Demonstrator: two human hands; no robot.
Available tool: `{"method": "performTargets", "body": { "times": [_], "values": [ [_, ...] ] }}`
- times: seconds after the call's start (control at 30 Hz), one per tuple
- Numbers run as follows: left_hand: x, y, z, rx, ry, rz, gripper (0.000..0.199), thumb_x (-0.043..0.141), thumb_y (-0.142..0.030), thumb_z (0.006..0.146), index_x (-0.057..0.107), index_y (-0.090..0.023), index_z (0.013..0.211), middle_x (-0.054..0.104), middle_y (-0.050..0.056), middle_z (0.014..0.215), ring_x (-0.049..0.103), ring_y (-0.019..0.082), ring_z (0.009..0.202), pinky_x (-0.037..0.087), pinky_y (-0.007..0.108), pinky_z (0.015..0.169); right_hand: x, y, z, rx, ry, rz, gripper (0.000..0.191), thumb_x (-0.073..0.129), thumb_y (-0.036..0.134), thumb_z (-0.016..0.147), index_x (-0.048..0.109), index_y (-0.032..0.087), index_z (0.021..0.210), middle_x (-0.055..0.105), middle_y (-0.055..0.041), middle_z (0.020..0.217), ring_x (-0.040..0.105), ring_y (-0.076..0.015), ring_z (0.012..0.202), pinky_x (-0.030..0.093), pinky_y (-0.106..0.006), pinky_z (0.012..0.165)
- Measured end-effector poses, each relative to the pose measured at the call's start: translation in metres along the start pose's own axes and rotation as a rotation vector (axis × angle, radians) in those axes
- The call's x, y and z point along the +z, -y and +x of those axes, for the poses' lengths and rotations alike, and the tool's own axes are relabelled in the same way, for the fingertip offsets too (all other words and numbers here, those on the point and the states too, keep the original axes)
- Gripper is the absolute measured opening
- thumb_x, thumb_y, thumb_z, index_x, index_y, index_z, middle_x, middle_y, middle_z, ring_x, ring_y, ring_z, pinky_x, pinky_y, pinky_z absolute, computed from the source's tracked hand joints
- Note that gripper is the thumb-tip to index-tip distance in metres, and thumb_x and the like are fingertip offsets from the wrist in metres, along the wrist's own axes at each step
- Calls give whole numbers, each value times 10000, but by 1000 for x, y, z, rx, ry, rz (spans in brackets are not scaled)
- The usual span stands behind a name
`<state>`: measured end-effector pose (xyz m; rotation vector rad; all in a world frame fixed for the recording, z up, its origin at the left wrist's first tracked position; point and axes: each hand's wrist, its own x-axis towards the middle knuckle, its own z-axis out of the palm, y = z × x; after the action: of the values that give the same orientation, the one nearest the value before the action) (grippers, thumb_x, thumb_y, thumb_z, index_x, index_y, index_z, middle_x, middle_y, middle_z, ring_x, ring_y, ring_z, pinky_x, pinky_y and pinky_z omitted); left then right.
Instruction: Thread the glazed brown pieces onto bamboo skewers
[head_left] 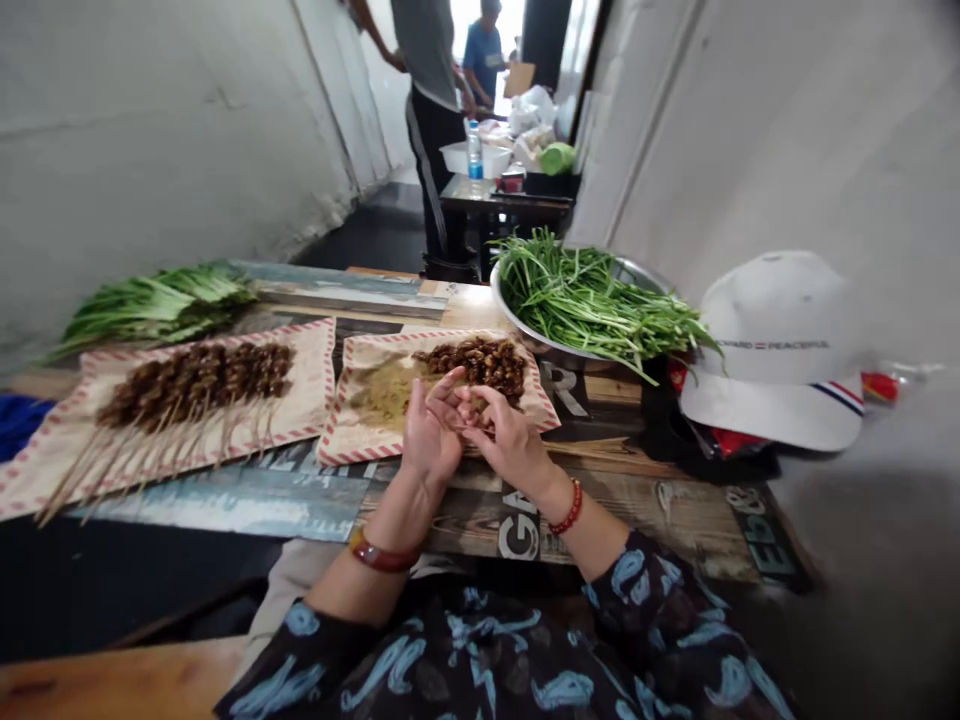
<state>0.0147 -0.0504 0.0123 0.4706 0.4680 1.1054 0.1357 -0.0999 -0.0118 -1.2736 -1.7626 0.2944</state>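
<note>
My left hand (431, 432) and my right hand (511, 442) meet fingertip to fingertip over the near edge of a red-striped paper tray (352, 440). Between the fingers I pinch a small brown meat piece (470, 408); whether a stick is in it is too small to tell. The tray holds a heap of loose brown meat pieces (480, 362) and a smear of yellowish seasoning (386, 395). A second striped paper tray (315, 400) to the left carries several finished meat skewers (191, 385), sticks pointing toward me.
A steel bowl (551, 348) of green stalks stands behind my right hand; more greens (154, 305) lie at far left. Bare wooden skewers (600, 455) lie right of my wrist. A white cap (780, 350) rests at right. Two people stand by a cluttered far table (502, 195).
</note>
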Motion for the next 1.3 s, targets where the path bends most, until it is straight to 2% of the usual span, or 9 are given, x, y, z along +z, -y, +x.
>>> {"method": "performTargets", "body": {
  "times": [0.23,0.5,0.6,0.7,0.9,1.03,1.1,1.2,1.3],
  "values": [
    [0,-1,-6,11,-13,-27,550,260,-532,972,624,-127,1049,511,-10,586,306,53,350,226,182,373,2,0,-7,-81,102,-158,575,547,271,916,329,154,1435,691,-48,867,659,-203,783,535,-341,768],
    [-7,-24,-9,53,-95,-59,586,293,-615,936,624,-135,994,420,-47,501,244,46,323,160,173,351,0,-4,-13,-177,226,-310,587,501,321,950,306,118,1465,697,-80,903,653,-222,818,516,-358,804],
    [-12,-37,-9,78,-100,-94,613,258,-624,938,626,-135,989,424,-42,503,240,48,321,154,177,347,0,-5,-13,-210,247,-345,455,491,334,962,456,142,1373,713,-96,949,657,-215,847,503,-346,804],
    [-19,-47,-10,89,-109,-122,635,231,-629,940,626,-135,990,426,-40,501,229,46,317,143,177,344,2,-6,-13,-246,251,-369,266,455,305,981,629,170,1129,716,-97,956,654,-197,867,482,-322,795],
    [-34,-69,-14,164,-140,-123,647,231,-632,938,641,-132,982,411,-45,482,212,47,313,142,185,337,3,-7,-13,-254,249,-390,260,439,284,992,658,164,920,663,-63,786,614,-174,778,438,-290,739],
    [-43,-87,-16,227,-154,-146,664,217,-626,943,649,-122,965,445,-34,498,253,48,318,190,187,343,0,-3,-11,-265,233,-406,245,448,270,988,653,176,892,630,-49,765,585,-168,759,419,-285,720],
    [-47,-92,-16,245,-180,-170,672,211,-636,937,648,-125,960,514,-6,549,369,66,361,292,191,381,-1,1,-10,-248,211,-399,238,451,259,985,653,184,885,625,-45,763,579,-169,759,416,-287,714],
    [-48,-93,-17,252,-199,-195,679,189,-649,931,645,-149,982,641,57,704,596,134,567,488,264,568,-1,4,-9,-209,177,-378,233,454,252,981,646,187,867,634,-50,783,583,-171,775,423,-291,722],
    [-40,-83,-19,201,-144,-212,663,192,-637,936,641,-160,1032,693,93,834,666,185,726,534,356,719,1,2,-11,-197,143,-381,227,449,248,984,639,184,878,646,-54,795,590,-172,782,429,-294,728]
  ]
}}
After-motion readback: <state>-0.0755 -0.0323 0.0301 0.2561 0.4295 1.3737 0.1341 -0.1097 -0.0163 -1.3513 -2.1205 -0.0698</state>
